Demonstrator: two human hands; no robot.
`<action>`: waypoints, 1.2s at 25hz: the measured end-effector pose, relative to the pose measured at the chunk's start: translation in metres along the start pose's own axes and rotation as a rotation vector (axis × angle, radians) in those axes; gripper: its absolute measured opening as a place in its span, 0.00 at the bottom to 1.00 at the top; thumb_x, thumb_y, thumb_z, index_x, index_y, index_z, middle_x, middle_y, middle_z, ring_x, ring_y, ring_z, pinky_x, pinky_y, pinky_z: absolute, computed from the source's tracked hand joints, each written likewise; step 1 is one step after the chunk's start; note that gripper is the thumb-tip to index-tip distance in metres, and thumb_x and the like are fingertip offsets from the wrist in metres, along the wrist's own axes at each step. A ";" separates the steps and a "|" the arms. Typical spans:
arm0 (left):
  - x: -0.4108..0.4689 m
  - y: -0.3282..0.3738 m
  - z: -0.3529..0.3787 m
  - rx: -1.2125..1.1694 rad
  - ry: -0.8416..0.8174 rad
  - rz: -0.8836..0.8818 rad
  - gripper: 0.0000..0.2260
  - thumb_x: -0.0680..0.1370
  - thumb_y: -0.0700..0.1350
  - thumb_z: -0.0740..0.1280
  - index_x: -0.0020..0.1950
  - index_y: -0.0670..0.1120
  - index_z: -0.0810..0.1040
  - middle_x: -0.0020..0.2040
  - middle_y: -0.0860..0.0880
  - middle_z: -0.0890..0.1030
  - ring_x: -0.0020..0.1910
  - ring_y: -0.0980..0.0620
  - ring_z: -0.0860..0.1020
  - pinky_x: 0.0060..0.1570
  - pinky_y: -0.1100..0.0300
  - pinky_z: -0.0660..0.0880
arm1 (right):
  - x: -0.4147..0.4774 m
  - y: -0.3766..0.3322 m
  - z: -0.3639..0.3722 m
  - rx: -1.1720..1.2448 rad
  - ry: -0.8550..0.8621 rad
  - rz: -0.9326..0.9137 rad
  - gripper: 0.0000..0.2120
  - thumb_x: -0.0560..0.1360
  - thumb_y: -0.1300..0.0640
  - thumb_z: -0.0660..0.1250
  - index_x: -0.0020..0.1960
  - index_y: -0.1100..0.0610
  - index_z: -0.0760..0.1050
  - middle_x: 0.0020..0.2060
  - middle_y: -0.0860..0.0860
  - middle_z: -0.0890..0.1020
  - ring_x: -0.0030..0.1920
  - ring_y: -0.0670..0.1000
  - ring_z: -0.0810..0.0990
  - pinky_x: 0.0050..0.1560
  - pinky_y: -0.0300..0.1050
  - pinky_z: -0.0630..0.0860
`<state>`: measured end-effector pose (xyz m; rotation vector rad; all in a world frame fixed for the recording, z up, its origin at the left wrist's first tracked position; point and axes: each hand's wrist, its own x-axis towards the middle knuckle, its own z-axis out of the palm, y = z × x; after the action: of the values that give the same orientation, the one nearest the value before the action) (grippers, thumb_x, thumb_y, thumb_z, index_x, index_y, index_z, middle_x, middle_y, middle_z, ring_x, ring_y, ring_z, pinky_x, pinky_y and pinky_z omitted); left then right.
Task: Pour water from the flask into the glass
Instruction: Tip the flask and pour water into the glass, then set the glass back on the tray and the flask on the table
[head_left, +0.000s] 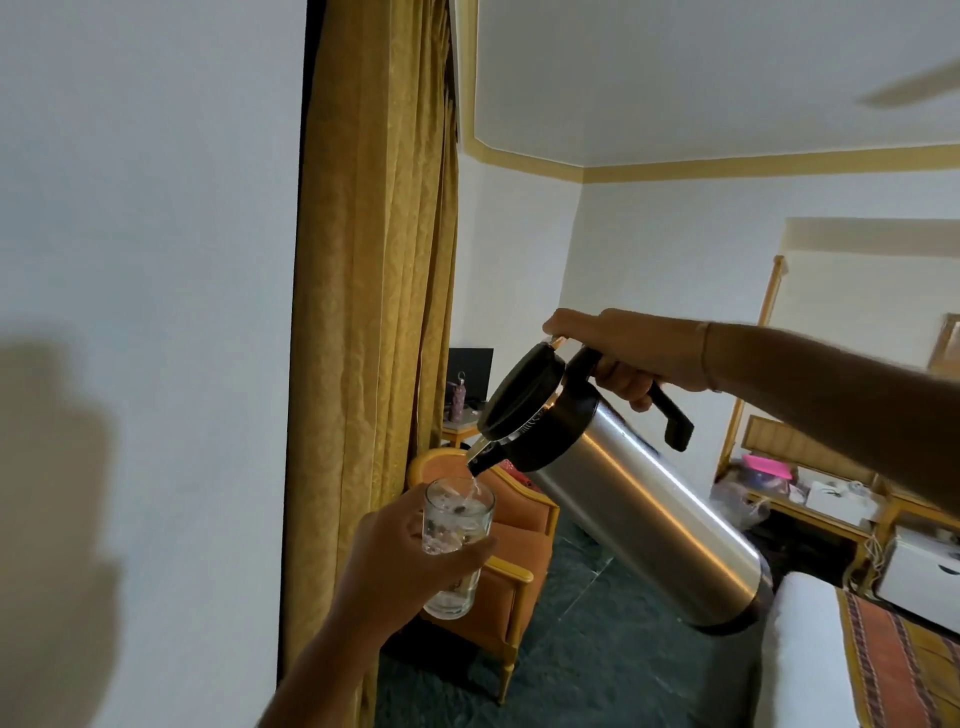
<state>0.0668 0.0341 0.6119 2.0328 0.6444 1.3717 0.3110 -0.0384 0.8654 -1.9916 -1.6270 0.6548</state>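
We hold a tall cylindrical stainless-steel flask with a black lid and black handle in our right hand, the fingers wrapped tight around the handle and the thumb lying along its top near the lid. The flask is tipped steeply, its base pointing down and to the right, its black spout at the lower left end. Our left hand is clamped around a clear faceted drinking glass, thumb across the near side, fingers round the far side. The glass is held in the air, roughly upright, just below the spout, and a thin stream of water runs from the spout into its mouth. How full the glass is we cannot tell.

Behind the glass stands an orange upholstered armchair with a pale wooden frame on a dark green floor. A long golden-yellow curtain hangs to the left of it, against a plain white wall. At the lower right lies a white bed edge with a striped orange cover.
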 end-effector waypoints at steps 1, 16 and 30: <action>0.000 0.000 0.001 0.007 -0.001 0.009 0.27 0.64 0.80 0.75 0.52 0.64 0.81 0.45 0.72 0.88 0.38 0.67 0.88 0.35 0.73 0.81 | 0.000 0.008 0.001 0.068 -0.015 0.007 0.30 0.73 0.28 0.66 0.26 0.50 0.65 0.22 0.47 0.63 0.23 0.50 0.59 0.28 0.39 0.65; -0.112 -0.149 0.049 0.227 -0.151 -0.410 0.29 0.65 0.76 0.79 0.62 0.71 0.76 0.46 0.74 0.82 0.47 0.69 0.83 0.50 0.58 0.86 | -0.009 0.276 0.249 1.178 0.391 0.193 0.27 0.79 0.49 0.58 0.23 0.51 0.75 0.19 0.43 0.74 0.19 0.43 0.72 0.19 0.33 0.68; -0.421 -0.438 0.136 0.382 -0.417 -0.951 0.36 0.65 0.64 0.86 0.68 0.63 0.73 0.66 0.53 0.85 0.60 0.52 0.81 0.57 0.59 0.80 | 0.009 0.560 0.628 1.169 0.480 0.712 0.31 0.82 0.61 0.53 0.22 0.48 0.74 0.20 0.38 0.73 0.23 0.38 0.73 0.23 0.31 0.68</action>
<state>0.0193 0.0282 -0.0088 1.7684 1.4866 0.2759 0.3337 -0.0856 0.0255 -1.5205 -0.0622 0.9554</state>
